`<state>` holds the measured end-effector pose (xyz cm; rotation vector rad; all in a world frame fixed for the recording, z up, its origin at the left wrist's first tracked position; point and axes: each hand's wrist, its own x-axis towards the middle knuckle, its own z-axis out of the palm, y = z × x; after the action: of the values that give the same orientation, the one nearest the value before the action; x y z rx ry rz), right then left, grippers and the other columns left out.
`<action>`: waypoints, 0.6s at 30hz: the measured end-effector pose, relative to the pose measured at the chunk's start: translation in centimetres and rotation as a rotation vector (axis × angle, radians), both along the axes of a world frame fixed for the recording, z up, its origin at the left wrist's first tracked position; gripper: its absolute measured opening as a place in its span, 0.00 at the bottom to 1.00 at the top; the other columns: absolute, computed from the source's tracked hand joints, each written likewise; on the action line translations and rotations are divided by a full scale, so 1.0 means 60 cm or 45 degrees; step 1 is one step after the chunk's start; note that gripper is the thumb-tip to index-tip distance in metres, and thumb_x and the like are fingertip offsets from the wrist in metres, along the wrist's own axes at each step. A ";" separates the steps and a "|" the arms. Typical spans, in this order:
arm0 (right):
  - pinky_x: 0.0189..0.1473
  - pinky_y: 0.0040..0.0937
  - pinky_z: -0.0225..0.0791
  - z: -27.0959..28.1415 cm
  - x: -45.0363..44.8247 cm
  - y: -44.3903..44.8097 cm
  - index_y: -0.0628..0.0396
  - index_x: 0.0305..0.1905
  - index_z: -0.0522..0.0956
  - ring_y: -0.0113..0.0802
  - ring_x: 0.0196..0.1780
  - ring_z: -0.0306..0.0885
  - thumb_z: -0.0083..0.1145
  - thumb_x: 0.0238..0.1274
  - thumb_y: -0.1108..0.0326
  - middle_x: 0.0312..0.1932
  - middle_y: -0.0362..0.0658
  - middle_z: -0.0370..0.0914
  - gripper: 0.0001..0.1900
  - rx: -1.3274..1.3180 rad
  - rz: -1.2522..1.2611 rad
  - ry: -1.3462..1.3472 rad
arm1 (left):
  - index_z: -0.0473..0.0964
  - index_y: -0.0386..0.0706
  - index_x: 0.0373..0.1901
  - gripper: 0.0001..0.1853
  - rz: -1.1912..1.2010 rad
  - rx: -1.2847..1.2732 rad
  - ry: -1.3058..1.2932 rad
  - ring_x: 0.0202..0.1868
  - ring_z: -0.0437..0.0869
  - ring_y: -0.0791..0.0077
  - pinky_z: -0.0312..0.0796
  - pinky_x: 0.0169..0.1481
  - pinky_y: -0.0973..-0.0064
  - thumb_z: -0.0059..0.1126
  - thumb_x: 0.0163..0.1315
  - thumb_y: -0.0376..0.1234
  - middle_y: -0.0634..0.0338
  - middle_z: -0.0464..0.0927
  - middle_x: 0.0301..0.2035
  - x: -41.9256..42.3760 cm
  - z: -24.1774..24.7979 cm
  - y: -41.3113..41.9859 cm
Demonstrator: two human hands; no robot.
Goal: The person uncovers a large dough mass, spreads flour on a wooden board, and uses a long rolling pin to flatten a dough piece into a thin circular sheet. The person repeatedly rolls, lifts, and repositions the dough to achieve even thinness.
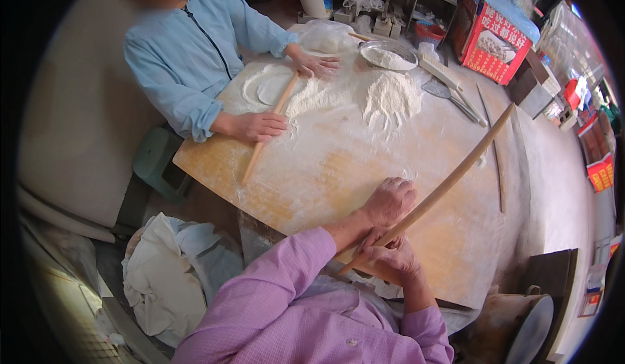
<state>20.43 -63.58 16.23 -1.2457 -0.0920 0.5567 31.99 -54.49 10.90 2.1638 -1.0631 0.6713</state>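
My right hand (394,254) grips a long tapered wooden rolling pin (451,183) near its lower end. The pin slants up across the right part of a flour-dusted wooden work board (337,168). Just beyond that grip, my left hand (390,199) rests on the board with its fingers curled under, by the near edge. The left palm is hidden. A heap of white flour (392,98) with finger marks lies farther back. Behind it sits a metal sieve (388,55) with flour in it.
Across the board, a person in a blue jacket (176,56) holds another rolling pin (268,132) over a round dough sheet (274,90). To the right lie a brush (439,71), a mesh skimmer (437,89) and a thin stick (495,154). A green stool (156,159) stands left.
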 end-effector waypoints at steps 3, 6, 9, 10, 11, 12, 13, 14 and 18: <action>0.38 0.25 0.69 0.001 0.002 0.002 0.59 0.31 0.81 0.23 0.33 0.74 0.66 0.53 0.68 0.28 0.37 0.80 0.07 -0.038 0.021 -0.015 | 0.78 0.40 0.38 0.10 -0.007 0.044 0.036 0.50 0.82 0.52 0.74 0.57 0.56 0.61 0.57 0.35 0.51 0.79 0.46 0.000 0.007 0.004; 0.37 0.25 0.69 0.003 -0.001 0.004 0.59 0.31 0.81 0.23 0.33 0.74 0.66 0.54 0.68 0.27 0.37 0.79 0.06 -0.074 0.031 -0.025 | 0.78 0.40 0.42 0.12 -0.039 0.078 0.087 0.52 0.81 0.51 0.74 0.59 0.56 0.58 0.58 0.34 0.51 0.78 0.49 0.000 0.007 0.008; 0.37 0.25 0.69 0.007 -0.003 0.007 0.59 0.31 0.81 0.23 0.33 0.74 0.66 0.54 0.69 0.27 0.36 0.79 0.06 -0.028 0.002 0.019 | 0.78 0.41 0.43 0.13 -0.059 0.071 0.104 0.51 0.81 0.51 0.73 0.59 0.56 0.59 0.57 0.34 0.51 0.77 0.50 0.001 0.007 0.007; 0.37 0.25 0.69 0.007 -0.005 0.008 0.59 0.31 0.81 0.23 0.33 0.74 0.66 0.55 0.69 0.27 0.36 0.79 0.06 -0.006 -0.014 0.040 | 0.78 0.41 0.43 0.13 -0.063 0.063 0.107 0.51 0.81 0.51 0.73 0.59 0.55 0.59 0.57 0.34 0.50 0.77 0.50 0.000 0.008 0.006; 0.38 0.25 0.69 0.006 -0.005 0.007 0.59 0.31 0.81 0.23 0.33 0.74 0.66 0.55 0.69 0.28 0.36 0.80 0.05 0.008 -0.011 0.049 | 0.78 0.41 0.43 0.13 -0.066 0.056 0.110 0.51 0.81 0.51 0.73 0.59 0.55 0.59 0.57 0.34 0.50 0.77 0.49 0.000 0.008 0.005; 0.38 0.25 0.69 0.006 -0.005 0.007 0.59 0.32 0.81 0.23 0.34 0.74 0.66 0.55 0.70 0.28 0.37 0.80 0.05 0.024 -0.007 0.056 | 0.78 0.41 0.43 0.13 -0.068 0.057 0.115 0.51 0.81 0.51 0.73 0.59 0.55 0.59 0.57 0.34 0.50 0.78 0.49 0.000 0.008 0.005; 0.38 0.25 0.70 0.005 -0.005 0.006 0.60 0.32 0.81 0.23 0.34 0.74 0.66 0.55 0.70 0.29 0.37 0.80 0.05 0.041 -0.003 0.063 | 0.77 0.41 0.44 0.13 -0.070 0.058 0.120 0.52 0.81 0.51 0.73 0.59 0.55 0.59 0.57 0.34 0.50 0.78 0.49 0.000 0.009 0.006; 0.39 0.25 0.70 0.004 -0.005 0.005 0.60 0.32 0.81 0.23 0.35 0.75 0.66 0.54 0.70 0.29 0.37 0.80 0.05 0.033 -0.004 0.057 | 0.77 0.41 0.44 0.13 -0.073 0.059 0.125 0.52 0.81 0.51 0.72 0.60 0.55 0.59 0.57 0.34 0.50 0.78 0.50 0.000 0.008 0.007; 0.40 0.25 0.71 0.000 -0.002 0.002 0.60 0.33 0.82 0.24 0.36 0.76 0.66 0.54 0.70 0.30 0.37 0.81 0.05 0.006 0.001 0.046 | 0.78 0.41 0.43 0.12 -0.105 0.008 0.093 0.51 0.82 0.50 0.73 0.58 0.55 0.59 0.57 0.35 0.49 0.79 0.48 0.001 0.010 0.007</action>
<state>20.29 -63.45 16.24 -1.2302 -0.0633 0.5794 32.03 -54.08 11.48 2.1207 -1.1106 0.5481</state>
